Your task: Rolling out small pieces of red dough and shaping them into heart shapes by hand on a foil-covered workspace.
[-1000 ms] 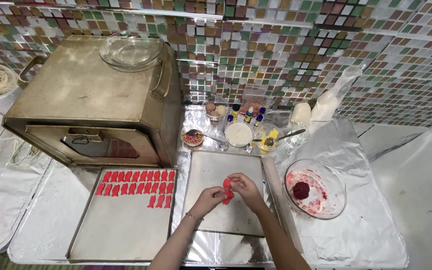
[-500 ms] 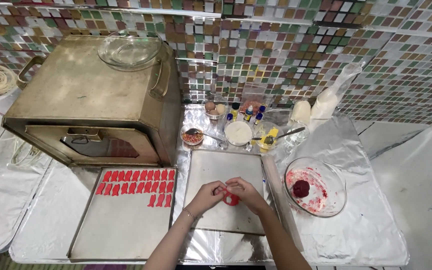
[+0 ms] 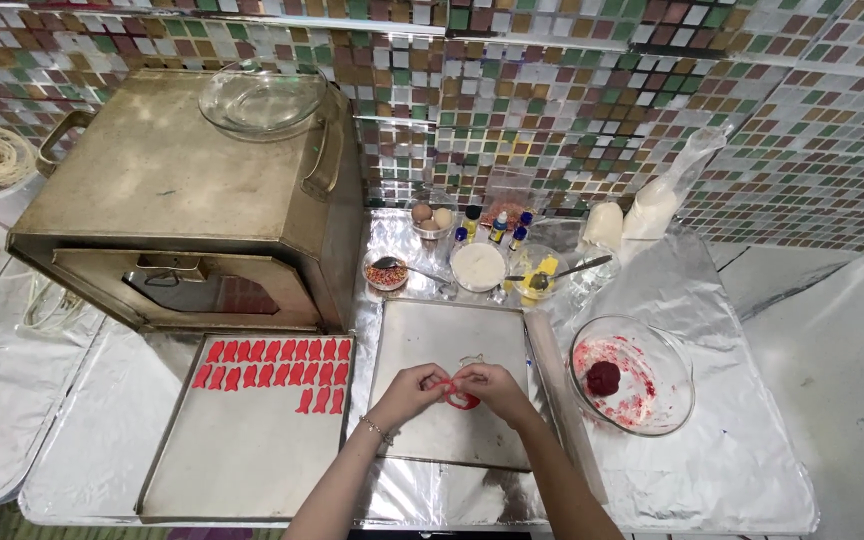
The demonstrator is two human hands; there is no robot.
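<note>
- Left hand (image 3: pixel 407 390): fingers curled, tips pinching the left edge of a piece of red dough (image 3: pixel 458 396); a thin bracelet circles the wrist.
- Right hand (image 3: pixel 487 385): fingers bent inward, tips pinching the same red dough from its 3 o'clock side; the two hands meet fingertip to fingertip.
- Red dough: held between both hands, just over the middle of the steel tray (image 3: pixel 452 340); whether it touches the tray cannot be told.
- Steel tray: lies on the foil-covered counter (image 3: pixel 742 470), its surface otherwise bare.
- Baking sheet (image 3: pixel 242 460): at 9 o'clock of the hands, just beside the steel tray; red shaped pieces (image 3: pixel 272 360) sit in rows along its far edge.
- Glass bowl (image 3: pixel 652 395): at 3 o'clock of the hands, smeared red inside, holding a dark red dough ball (image 3: pixel 604 377).
- Metal oven (image 3: pixel 192 200): at 11 o'clock, with a clear glass dish (image 3: pixel 262 98) on its top.
- Small bowls and bottles (image 3: pixel 479 262): at 12 o'clock, grouped against the mosaic tile wall (image 3: pixel 592 90).
</note>
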